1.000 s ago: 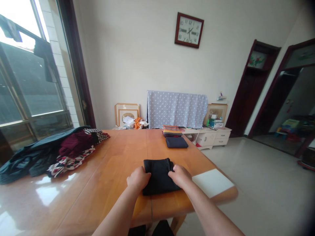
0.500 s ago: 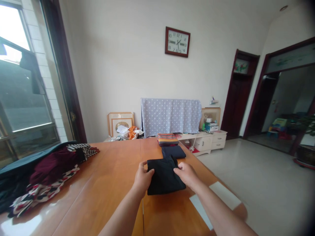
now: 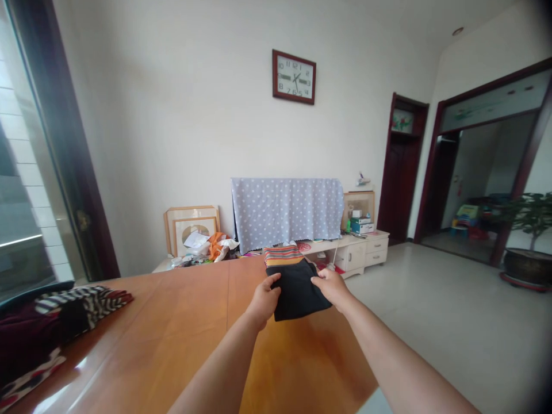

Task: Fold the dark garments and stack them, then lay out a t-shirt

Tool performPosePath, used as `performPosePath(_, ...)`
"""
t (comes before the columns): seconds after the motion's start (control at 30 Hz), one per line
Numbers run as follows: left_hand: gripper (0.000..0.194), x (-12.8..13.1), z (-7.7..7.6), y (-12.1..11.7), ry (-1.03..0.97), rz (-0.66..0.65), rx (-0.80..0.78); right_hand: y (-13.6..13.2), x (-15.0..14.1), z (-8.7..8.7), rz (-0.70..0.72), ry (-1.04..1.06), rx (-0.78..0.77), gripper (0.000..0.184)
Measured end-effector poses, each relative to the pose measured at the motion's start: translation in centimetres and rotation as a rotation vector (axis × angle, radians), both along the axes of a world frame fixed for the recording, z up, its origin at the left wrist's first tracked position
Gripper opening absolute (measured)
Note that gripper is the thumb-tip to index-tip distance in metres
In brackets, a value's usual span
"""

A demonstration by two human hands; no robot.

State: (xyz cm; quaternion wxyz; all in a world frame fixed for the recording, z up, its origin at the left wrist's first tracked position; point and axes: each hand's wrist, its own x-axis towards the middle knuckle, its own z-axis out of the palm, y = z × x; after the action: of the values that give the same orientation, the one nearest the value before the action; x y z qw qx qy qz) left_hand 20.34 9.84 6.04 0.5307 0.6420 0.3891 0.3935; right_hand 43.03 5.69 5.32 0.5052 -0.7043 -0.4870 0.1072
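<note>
Black bundle (image 3: 297, 290), a folded dark garment, is held between both hands at 12 o'clock, its far end overlapping a striped stack (image 3: 283, 256) from this view. Whether it touches the stack or rests on the bench (image 3: 172, 322) cannot be told. The left hand (image 3: 263, 300) has its fingers (image 3: 271, 282) closed on the bundle's near side, and the right hand (image 3: 332, 288) has its fingers (image 3: 319, 278) clamped on the other side.

A loosened grip could let the soft folds fall open. A push forward could shove the stack and slide its layers out of line.

Counted: two hands, one bundle, one stack, one clothes heap (image 3: 64, 313) at 9 o'clock, two picture frames (image 3: 192, 230) at 11 o'clock, one polka-dot cloth (image 3: 287, 213) at 12 o'clock.
</note>
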Motion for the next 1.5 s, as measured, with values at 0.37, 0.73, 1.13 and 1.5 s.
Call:
performPosePath(0.37, 0.075, 3.2, -2.2, 7.3, 0.053, -0.059, 0.104, 6.7, 3.6, -2.1, -0.019, 0.066, -0.030, 0.022)
performPosePath(0.73, 0.074, 4.1, -7.3, 9.5, 0.116, -0.035, 0.248, 8.6, 5.5, -6.9, -0.051, 0.109, -0.076, 0.027)
performPosePath(1.13, 0.059, 3.9, -8.1, 9.4, 0.342, 0.085, 0.436, 9.2, 6.4, -7.9, -0.096, 0.061, -0.088, 0.030)
performPosePath(1.5, 0.050, 3.5, -5.2, 6.7, 0.805, 0.148, 0.923, 7.8, 4.6, -4.4, -0.141, -0.202, -0.062, 0.029)
